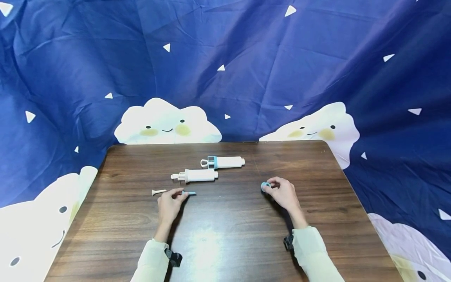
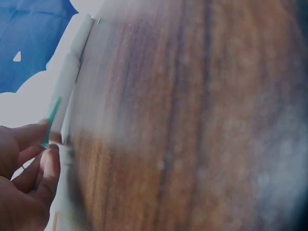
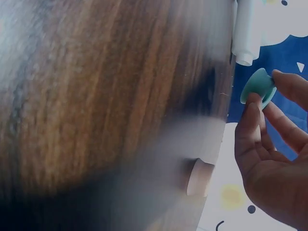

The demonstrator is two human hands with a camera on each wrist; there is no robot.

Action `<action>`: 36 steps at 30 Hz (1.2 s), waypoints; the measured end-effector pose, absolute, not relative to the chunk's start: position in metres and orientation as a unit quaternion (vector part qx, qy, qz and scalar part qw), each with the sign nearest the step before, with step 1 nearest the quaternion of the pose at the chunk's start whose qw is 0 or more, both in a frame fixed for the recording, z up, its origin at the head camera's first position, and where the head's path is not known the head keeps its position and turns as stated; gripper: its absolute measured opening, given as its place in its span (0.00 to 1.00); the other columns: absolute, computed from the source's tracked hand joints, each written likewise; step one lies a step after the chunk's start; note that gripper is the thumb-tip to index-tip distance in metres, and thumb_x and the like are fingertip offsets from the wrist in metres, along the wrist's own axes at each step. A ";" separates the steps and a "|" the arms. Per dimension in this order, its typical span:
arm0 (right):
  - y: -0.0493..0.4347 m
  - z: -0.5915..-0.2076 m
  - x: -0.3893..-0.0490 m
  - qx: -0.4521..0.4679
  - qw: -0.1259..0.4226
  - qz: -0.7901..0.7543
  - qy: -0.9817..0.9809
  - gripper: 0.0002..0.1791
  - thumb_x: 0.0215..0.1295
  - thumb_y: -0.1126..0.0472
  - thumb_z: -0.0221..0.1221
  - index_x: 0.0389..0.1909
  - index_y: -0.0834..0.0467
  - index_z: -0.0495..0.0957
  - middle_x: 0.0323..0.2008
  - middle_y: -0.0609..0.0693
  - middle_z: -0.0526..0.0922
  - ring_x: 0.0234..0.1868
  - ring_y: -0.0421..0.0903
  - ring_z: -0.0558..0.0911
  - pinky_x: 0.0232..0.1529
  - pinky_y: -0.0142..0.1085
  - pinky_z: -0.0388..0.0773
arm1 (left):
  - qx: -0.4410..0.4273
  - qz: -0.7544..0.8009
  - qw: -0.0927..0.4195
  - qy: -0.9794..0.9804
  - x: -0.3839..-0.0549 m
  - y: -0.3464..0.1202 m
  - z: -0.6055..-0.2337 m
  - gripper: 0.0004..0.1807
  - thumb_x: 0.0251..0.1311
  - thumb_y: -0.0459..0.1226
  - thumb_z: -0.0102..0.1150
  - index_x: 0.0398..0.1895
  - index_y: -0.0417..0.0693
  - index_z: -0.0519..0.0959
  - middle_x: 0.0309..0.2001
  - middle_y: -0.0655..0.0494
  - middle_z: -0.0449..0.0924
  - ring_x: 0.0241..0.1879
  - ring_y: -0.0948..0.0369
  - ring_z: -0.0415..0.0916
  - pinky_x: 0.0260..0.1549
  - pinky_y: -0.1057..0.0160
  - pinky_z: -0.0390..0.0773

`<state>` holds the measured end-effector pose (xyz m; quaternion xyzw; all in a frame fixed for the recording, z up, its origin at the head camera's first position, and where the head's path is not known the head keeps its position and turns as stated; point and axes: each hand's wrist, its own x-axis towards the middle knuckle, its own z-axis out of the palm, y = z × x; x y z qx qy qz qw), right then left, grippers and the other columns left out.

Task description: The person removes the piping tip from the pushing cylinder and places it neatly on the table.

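Note:
My left hand (image 1: 169, 205) pinches a small blue-green, thin stick with a wider end (image 1: 190, 193) between thumb and fingertips; in the left wrist view the stick (image 2: 54, 113) points upward and away. My right hand (image 1: 284, 195) holds a blue-green ring-shaped piece (image 1: 265, 187) by its rim; the right wrist view shows this ring (image 3: 260, 84) tilted between thumb and fingers. Left of the left hand lies a small white tee-shaped piece (image 1: 158, 192). Beyond the hands lie two syringe-like white tubes: one all white (image 1: 201, 175), the other with a blue collar (image 1: 230, 162).
A brown wood-grain table (image 1: 232, 243) spans the area under both hands. Behind it hangs a blue cloth (image 1: 246, 78) with white clouds and triangles. A small pale piece (image 3: 199, 178) stands on the tabletop in the right wrist view.

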<state>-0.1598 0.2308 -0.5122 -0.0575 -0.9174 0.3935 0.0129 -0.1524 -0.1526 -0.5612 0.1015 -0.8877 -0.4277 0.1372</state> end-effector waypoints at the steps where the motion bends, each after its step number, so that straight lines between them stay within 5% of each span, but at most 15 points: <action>1: 0.231 -0.513 -0.161 -0.057 0.011 0.390 -0.919 0.15 0.51 0.50 0.68 0.37 0.53 0.81 0.32 0.48 0.85 0.30 0.39 0.82 0.34 0.32 0.76 | 0.103 -0.429 0.133 -0.887 -0.152 -0.153 -0.562 0.13 0.44 0.44 0.73 0.35 0.51 0.86 0.25 0.57 0.86 0.26 0.63 0.81 0.33 0.59 0.76; 10: 0.228 -0.522 -0.165 -0.030 0.009 0.355 -0.934 0.13 0.50 0.52 0.68 0.34 0.53 0.82 0.30 0.48 0.83 0.34 0.44 0.79 0.44 0.39 0.69 | 0.101 -0.445 0.132 -0.880 -0.153 -0.156 -0.565 0.11 0.45 0.42 0.72 0.33 0.51 0.87 0.26 0.58 0.85 0.25 0.65 0.80 0.31 0.69 0.73; 17: 0.227 -0.529 -0.169 -0.009 0.012 0.350 -0.937 0.13 0.50 0.54 0.68 0.34 0.56 0.82 0.29 0.49 0.84 0.33 0.45 0.80 0.51 0.45 0.57 | 0.097 -0.437 0.131 -0.884 -0.153 -0.157 -0.564 0.11 0.46 0.42 0.71 0.34 0.50 0.87 0.27 0.56 0.86 0.27 0.61 0.82 0.33 0.63 0.75; 32: 0.228 -0.532 -0.170 -0.003 -0.014 0.351 -0.936 0.15 0.51 0.56 0.68 0.38 0.59 0.81 0.32 0.53 0.84 0.34 0.45 0.80 0.37 0.36 0.73 | 0.103 -0.433 0.119 -0.887 -0.158 -0.159 -0.564 0.11 0.45 0.40 0.72 0.33 0.49 0.86 0.28 0.56 0.85 0.24 0.65 0.79 0.29 0.68 0.73; 36: 0.229 -0.532 -0.171 -0.004 -0.017 0.345 -0.939 0.16 0.51 0.56 0.68 0.39 0.59 0.81 0.33 0.53 0.84 0.35 0.46 0.81 0.40 0.38 0.72 | 0.109 -0.431 0.112 -0.889 -0.160 -0.160 -0.564 0.11 0.45 0.41 0.72 0.33 0.50 0.86 0.29 0.56 0.85 0.25 0.64 0.79 0.30 0.65 0.74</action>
